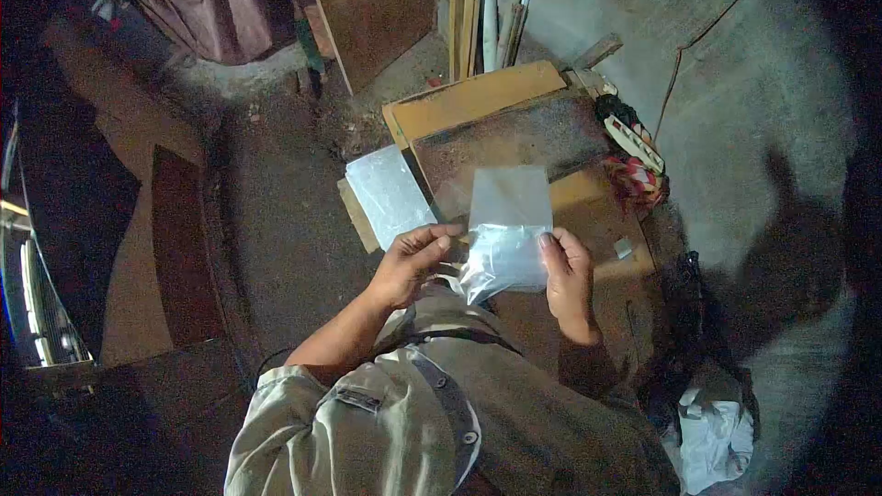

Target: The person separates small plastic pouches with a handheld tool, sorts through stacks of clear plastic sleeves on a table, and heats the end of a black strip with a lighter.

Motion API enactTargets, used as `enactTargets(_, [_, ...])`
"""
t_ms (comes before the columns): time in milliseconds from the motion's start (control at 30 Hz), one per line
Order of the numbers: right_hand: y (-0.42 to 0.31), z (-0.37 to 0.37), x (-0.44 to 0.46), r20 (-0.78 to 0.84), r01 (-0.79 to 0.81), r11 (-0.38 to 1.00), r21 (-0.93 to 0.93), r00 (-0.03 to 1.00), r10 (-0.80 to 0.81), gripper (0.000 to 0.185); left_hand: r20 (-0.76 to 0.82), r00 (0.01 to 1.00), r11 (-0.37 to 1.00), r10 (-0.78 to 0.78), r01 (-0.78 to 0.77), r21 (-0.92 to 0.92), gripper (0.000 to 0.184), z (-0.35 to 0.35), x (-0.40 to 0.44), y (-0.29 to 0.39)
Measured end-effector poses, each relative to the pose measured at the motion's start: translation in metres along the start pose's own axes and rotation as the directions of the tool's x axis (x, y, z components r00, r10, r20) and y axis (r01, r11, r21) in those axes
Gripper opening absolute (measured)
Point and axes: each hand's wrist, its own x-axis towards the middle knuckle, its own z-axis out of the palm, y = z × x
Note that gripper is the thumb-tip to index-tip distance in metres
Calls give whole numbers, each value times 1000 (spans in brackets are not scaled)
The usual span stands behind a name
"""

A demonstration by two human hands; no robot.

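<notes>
A clear plastic bag (511, 253) with a shiny, pale lower part is held in front of my body. My right hand (570, 280) grips its right edge, thumb on top. At the bag's left side is my left hand (412, 262), its fingers curled and the thumb near the index finger; what they hold, if anything, is too small to make out. A flat, pale translucent packet (390, 193) lies to the left, beyond my left hand. Under the bag is a brown wooden board or low table (588, 262).
A yellowish board (487, 96) lies at the far side, with wooden strips (467, 14) leaning behind it. A white power strip (634, 144) and red cloth (643, 186) are at the right. White crumpled plastic (715, 441) sits at the lower right.
</notes>
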Motion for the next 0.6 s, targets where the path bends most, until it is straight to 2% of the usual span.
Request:
enactTargets(33, [1, -2, -1, 34, -8, 1000, -2, 999, 8, 22, -49, 998, 996, 33, -29, 89, 30, -4, 2, -4])
enactTargets(67, [2, -3, -1, 68, -16, 1000, -5, 998, 16, 22, -73, 997, 1000, 1, -2, -10, 18, -7, 4, -8])
enactTargets(200, [-2, -2, -2, 14, -48, 996, -77, 999, 49, 22, -116, 990, 996, 77, -72, 54, 18, -7, 4, -6])
enactTargets(267, [13, 2, -1, -104, -107, 962, 253, 985, 137, 14, -103, 990, 994, 98, -94, 48, 18, -8, 4, -6])
enactTargets(367, [20, 1, 2, -188, -50, 965, 259, 977, 101, 11, -84, 987, 990, 134, -130, 53, 18, -6, 0, 0])
enactTargets(600, [30, -7, 6, -133, -64, 898, 436, 982, 135, 9, -60, 986, 987, 157, -155, 34, 17, -4, -2, 7])
